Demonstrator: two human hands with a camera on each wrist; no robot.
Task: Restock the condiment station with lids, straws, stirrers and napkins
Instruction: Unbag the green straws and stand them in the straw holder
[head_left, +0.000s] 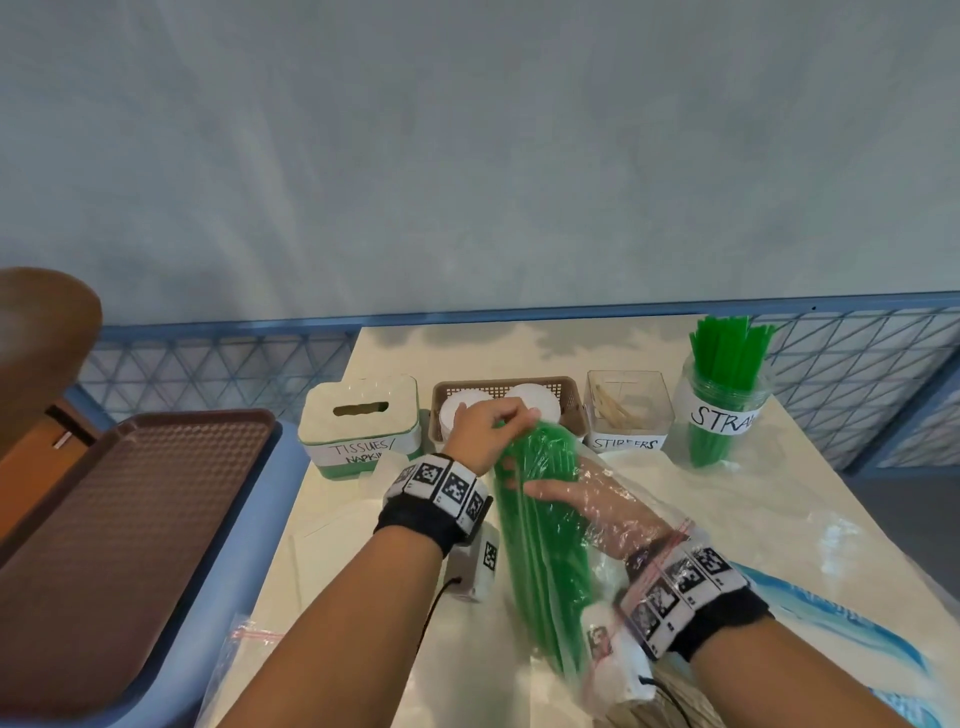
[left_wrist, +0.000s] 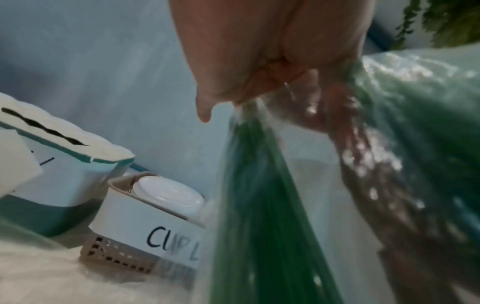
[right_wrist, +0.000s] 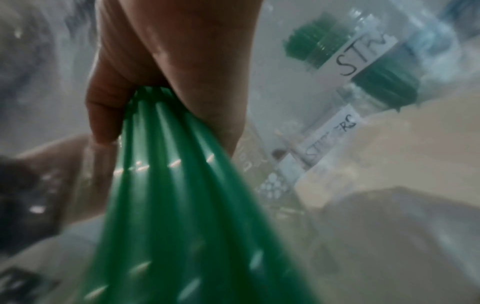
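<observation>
A bundle of green straws (head_left: 540, 545) stands tilted inside a clear plastic bag (head_left: 628, 519) at the middle of the table. My right hand (head_left: 566, 493) is inside the bag, fingers curled around the straws (right_wrist: 168, 195). My left hand (head_left: 483, 431) pinches the bag's far end from outside, just in front of the lid basket. In the left wrist view the bag (left_wrist: 402, 92) is bunched under my left hand (left_wrist: 259, 61). The jar labelled for straws (head_left: 722, 410) stands at the back right, partly filled with green straws.
Along the back stand a tissue box (head_left: 358, 421), a brown basket (head_left: 569, 397) holding white cup lids, and a clear stirrer box (head_left: 626, 410). A brown tray (head_left: 130, 519) lies to the left. More plastic bags (head_left: 831, 597) lie at the right front.
</observation>
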